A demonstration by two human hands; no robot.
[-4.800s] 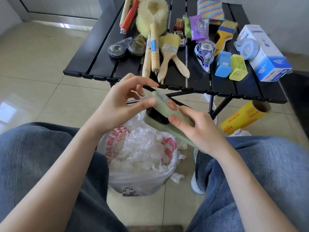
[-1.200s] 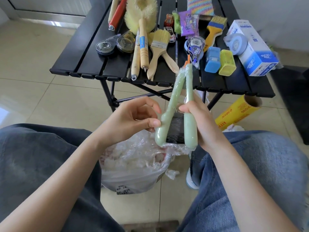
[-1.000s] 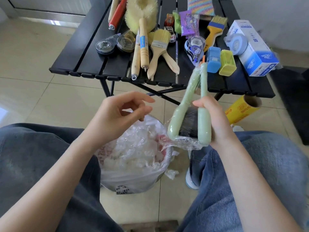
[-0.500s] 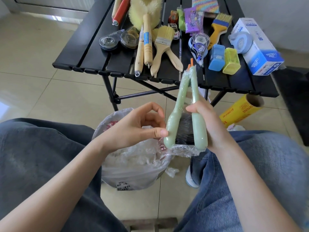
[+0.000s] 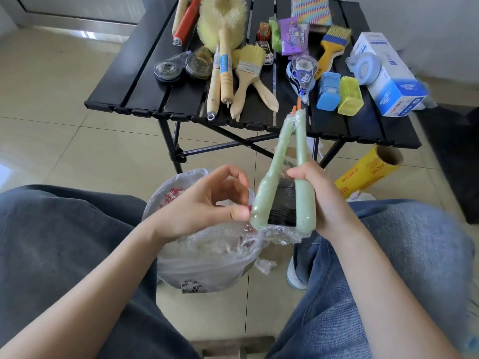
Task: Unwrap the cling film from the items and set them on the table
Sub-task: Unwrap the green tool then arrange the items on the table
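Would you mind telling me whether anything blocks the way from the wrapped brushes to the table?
Nothing visible does. The right hand holds the brushes in open air before the table, the left hand at their film. The near edge right of the yellow box is bare.

Bare forearms; dark grey trousers (image 5: 64, 242); blue jeans leg (image 5: 388, 255); white shoe (image 5: 294, 278).

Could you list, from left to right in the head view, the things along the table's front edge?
Black tape dispenser → wooden-handled paintbrush → blue sharpener → yellow-green sharpener → white and blue box.
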